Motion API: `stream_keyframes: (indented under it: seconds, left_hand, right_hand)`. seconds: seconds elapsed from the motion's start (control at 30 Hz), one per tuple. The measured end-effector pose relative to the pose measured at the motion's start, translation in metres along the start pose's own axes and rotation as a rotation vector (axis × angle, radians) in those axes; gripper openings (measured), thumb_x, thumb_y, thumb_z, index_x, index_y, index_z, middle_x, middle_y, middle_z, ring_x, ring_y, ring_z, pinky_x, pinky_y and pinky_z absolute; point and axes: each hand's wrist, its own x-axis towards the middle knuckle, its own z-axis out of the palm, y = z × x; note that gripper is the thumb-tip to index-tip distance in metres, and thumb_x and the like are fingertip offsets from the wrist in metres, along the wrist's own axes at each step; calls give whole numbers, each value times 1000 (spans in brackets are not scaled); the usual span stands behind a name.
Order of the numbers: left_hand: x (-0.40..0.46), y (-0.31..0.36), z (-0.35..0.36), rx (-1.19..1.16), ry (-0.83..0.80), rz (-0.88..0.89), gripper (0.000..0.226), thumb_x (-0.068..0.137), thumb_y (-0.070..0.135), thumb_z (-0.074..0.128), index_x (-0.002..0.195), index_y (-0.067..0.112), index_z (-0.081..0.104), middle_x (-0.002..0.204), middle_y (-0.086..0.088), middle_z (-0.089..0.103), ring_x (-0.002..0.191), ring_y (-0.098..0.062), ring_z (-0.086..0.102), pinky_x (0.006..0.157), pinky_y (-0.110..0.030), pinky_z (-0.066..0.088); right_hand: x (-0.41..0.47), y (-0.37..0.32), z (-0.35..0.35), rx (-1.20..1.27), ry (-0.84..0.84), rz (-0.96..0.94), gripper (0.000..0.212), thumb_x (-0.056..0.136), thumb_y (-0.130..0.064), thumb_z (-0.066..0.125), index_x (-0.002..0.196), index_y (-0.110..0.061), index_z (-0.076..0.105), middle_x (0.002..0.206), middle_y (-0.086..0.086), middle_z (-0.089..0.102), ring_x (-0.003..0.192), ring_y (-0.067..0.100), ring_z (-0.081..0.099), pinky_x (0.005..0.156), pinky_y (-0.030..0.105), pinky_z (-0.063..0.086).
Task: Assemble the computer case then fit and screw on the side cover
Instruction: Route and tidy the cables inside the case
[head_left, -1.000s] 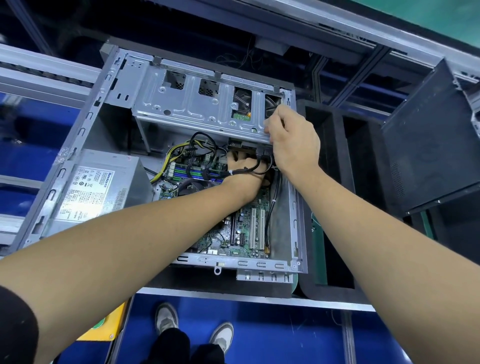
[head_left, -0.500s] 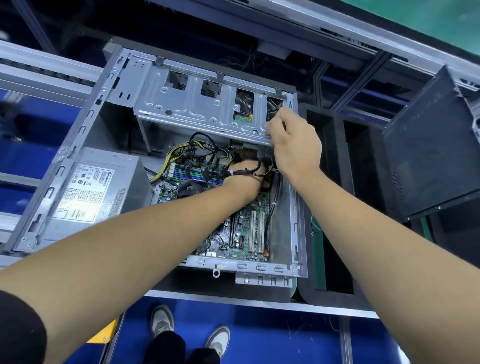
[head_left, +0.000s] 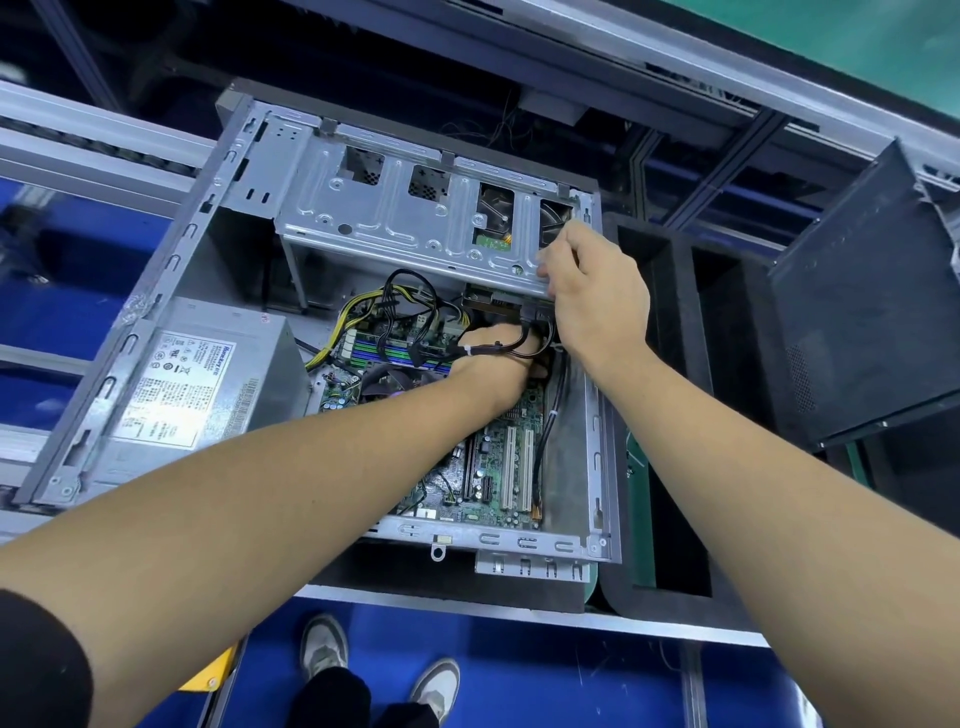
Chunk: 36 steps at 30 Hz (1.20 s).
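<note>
Chassis (head_left: 156, 332) lies on its side at centre frame, open face up, with no side cover fitted. Internal assembly is in hand: the motherboard (head_left: 498, 467) sits on the chassis floor, the power supply (head_left: 197, 384) occupies the 9 o'clock corner, and the drive cage (head_left: 405, 223) spans the 12 o'clock edge.

Left hand (head_left: 493, 364) reaches beneath the cage among the black cables (head_left: 410, 306); its fingers are hidden, so its grip cannot be determined. Right hand (head_left: 597, 296) has its fingers curled over the right-hand end of the cage, fingertips on the metal edge.

Judgement: cable routing or cage seating is the current step. Cover fitting and screwing remain outstanding.

Dark panel (head_left: 872, 312), standing at 3 o'clock well apart from the chassis, may be the side cover; this cannot be confirmed. Foam tray (head_left: 675, 592) lies just beside the chassis.
</note>
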Motion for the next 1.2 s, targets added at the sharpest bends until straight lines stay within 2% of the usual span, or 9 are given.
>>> stream_keyframes:
  seconds: [0.07, 0.13, 0.27, 0.57, 0.63, 0.73, 0.87, 1.0, 1.2]
  left_hand:
    - [-4, 1, 1, 89, 27, 32, 19, 104, 20, 53, 116, 13, 65, 115, -11, 68, 104, -31, 66, 78, -31, 49]
    - [-6, 5, -5, 137, 93, 36, 17, 101, 14, 55, 114, 13, 66, 112, -13, 70, 100, -32, 68, 74, -31, 47]
    - [-7, 11, -10, 155, 88, 9, 26, 101, 7, 46, 118, 13, 65, 115, -10, 69, 104, -29, 68, 71, -27, 37]
    - [-12, 7, -13, 255, 63, 104, 21, 103, 18, 50, 116, 12, 66, 113, -12, 68, 103, -31, 66, 72, -29, 40]
    - [-13, 5, -13, 220, 4, 121, 26, 105, 27, 50, 121, 12, 64, 121, -11, 66, 110, -31, 64, 80, -32, 44]
    - [-12, 5, -16, 198, 39, 134, 30, 97, 40, 61, 117, 17, 65, 115, -8, 69, 103, -33, 67, 80, -31, 52]
    - [-11, 5, -17, 115, 57, 139, 31, 95, 41, 63, 116, 18, 65, 114, -8, 69, 102, -33, 66, 75, -29, 47]
    - [-13, 5, -17, 71, 60, 137, 31, 92, 42, 65, 114, 20, 65, 112, -7, 69, 100, -32, 67, 80, -34, 55]
    - [-11, 5, -18, -98, 6, 43, 14, 88, 40, 72, 90, 29, 64, 94, 2, 64, 97, -27, 67, 71, -25, 42]
  right_hand:
    - [0, 0, 0, -1, 1, -1, 30, 95, -28, 39, 81, -7, 56, 83, 8, 70, 93, 27, 67, 79, 49, 53]
    - [-1, 0, 0, 0, 1, -3, 30, 95, -28, 39, 82, -7, 56, 83, 8, 70, 91, 27, 67, 78, 49, 53]
    - [0, 0, 0, -3, -2, 2, 31, 94, -29, 39, 84, -6, 57, 84, 9, 70, 89, 28, 64, 79, 49, 52]
    - [0, 0, 1, -3, 3, 3, 30, 94, -29, 39, 83, -7, 57, 84, 9, 69, 88, 28, 65, 79, 49, 52]
    - [-1, -1, 1, -4, 1, 4, 30, 94, -30, 39, 84, -7, 57, 84, 9, 70, 86, 28, 64, 79, 48, 52]
    - [-1, -1, 0, -4, -2, 2, 30, 93, -30, 39, 84, -8, 58, 84, 8, 70, 85, 28, 63, 79, 47, 52]
    - [-1, -1, 0, -7, -10, 1, 30, 93, -30, 39, 85, -8, 58, 85, 8, 70, 85, 28, 62, 78, 47, 52]
    - [-1, -1, 0, -10, -12, -1, 30, 93, -30, 39, 84, -8, 57, 84, 8, 70, 86, 28, 63, 79, 47, 52]
    - [-1, 0, 0, -3, -13, 10, 30, 93, -32, 39, 84, -9, 55, 88, 7, 71, 89, 27, 64, 81, 46, 52]
